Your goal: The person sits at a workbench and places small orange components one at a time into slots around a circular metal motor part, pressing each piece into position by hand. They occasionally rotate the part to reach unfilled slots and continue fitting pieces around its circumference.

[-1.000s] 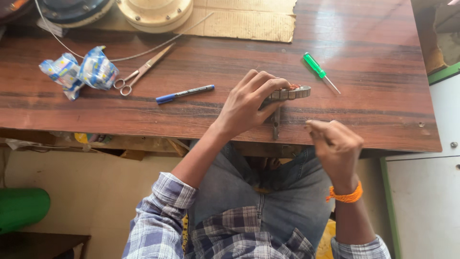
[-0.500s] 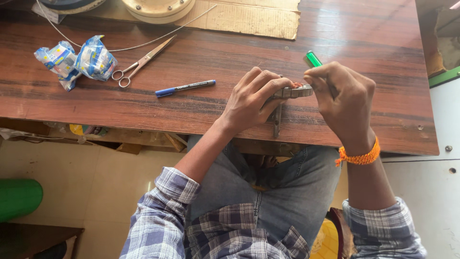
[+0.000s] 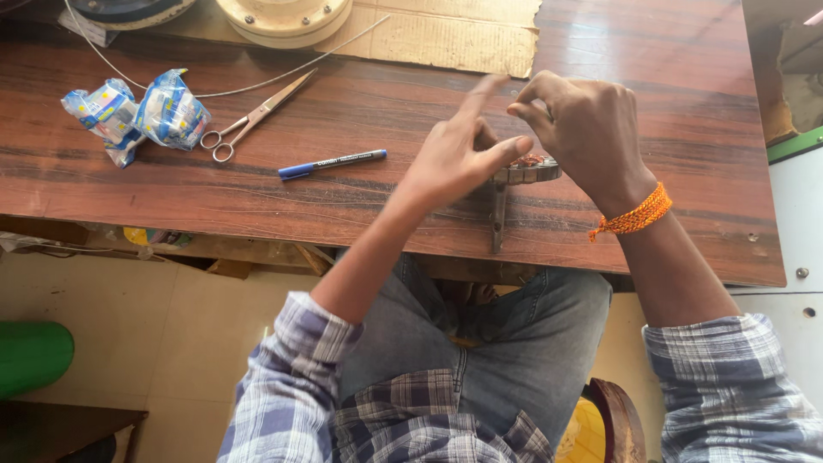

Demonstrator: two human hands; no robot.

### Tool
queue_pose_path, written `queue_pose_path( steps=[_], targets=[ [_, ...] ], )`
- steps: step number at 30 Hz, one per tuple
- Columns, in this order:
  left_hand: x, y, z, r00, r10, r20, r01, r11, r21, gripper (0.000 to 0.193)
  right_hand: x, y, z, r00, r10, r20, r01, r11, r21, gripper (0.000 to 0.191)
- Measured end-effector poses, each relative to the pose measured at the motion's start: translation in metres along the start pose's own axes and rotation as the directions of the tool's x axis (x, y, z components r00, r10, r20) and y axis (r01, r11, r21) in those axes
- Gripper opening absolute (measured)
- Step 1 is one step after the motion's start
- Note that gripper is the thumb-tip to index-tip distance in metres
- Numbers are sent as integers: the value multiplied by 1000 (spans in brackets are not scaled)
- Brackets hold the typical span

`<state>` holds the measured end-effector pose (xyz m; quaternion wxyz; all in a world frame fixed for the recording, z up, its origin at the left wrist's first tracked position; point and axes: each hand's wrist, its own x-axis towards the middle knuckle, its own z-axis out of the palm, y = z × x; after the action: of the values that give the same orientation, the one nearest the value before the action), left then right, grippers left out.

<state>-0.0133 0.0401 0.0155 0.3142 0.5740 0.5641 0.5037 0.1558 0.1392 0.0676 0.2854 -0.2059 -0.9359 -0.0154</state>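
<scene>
A small grey metal part point(image 3: 530, 173) with a toothed curved top and a narrow stem point(image 3: 497, 219) lies on the brown wooden table point(image 3: 360, 184) near its front edge. My left hand point(image 3: 459, 159) hovers just left of it, fingers spread, index finger raised and blurred, thumb reaching toward the part. My right hand point(image 3: 587, 129) is above the part, its fingertips pinched together at the upper left. Whether anything thin sits between them I cannot tell. An orange thread band point(image 3: 636, 216) circles the right wrist.
A blue pen point(image 3: 333, 163), scissors point(image 3: 253, 116) and crumpled blue-and-white wrappers point(image 3: 137, 111) lie to the left. A thin wire point(image 3: 283, 73), cardboard point(image 3: 446, 30) and round cream point(image 3: 283, 13) and dark point(image 3: 129, 9) discs sit at the back. A green cylinder point(image 3: 30, 356) stands on the floor.
My right hand rose from the table's front edge to above the metal part. My left hand let go of the part and lifted, opening its fingers. The green screwdriver is now hidden.
</scene>
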Motion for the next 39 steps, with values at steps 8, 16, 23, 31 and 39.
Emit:
queue_pose_path(
  steps=[8,16,23,31,39],
  targets=[
    [27,-17,-18,951,57,304,57,934,-354,43,-5,-11,-14,987,163,0,-161,976,146,13],
    [32,1,-10,975,-21,220,31,999,-42,31,9,-21,-18,992,126,-1,-125,985,121,13],
    [25,-10,-36,926,229,301,-187,969,-161,12,-22,-59,-44,903,356,241,-422,841,339,10],
    [28,9,-49,848,204,489,-224,974,-18,24,-54,-99,-30,868,492,67,-486,813,320,7],
    [42,22,-28,877,-83,473,-33,972,232,50,-106,-104,13,947,283,-153,-231,930,287,11]
  ],
)
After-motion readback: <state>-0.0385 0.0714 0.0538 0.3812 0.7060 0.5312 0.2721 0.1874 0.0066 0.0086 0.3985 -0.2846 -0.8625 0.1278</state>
